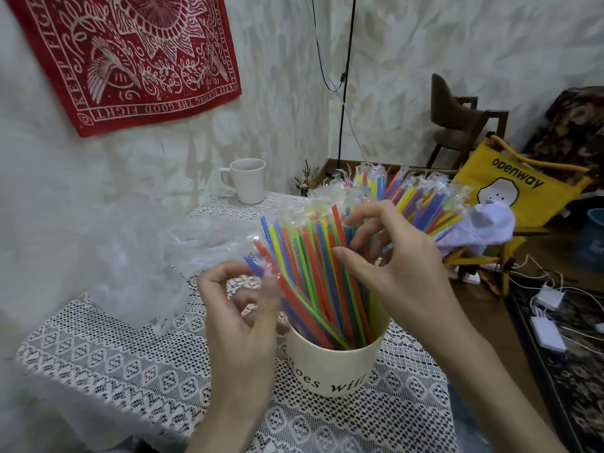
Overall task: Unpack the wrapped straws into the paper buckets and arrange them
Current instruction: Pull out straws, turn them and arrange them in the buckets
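Both hands (238,308) (392,256) finger wrapped straws (313,273) in the paper bucket (330,364)

I cannot read the paper bucket (330,371) print fully; my left hand (242,322) is motion-blurred, hiding the bucket's rim.
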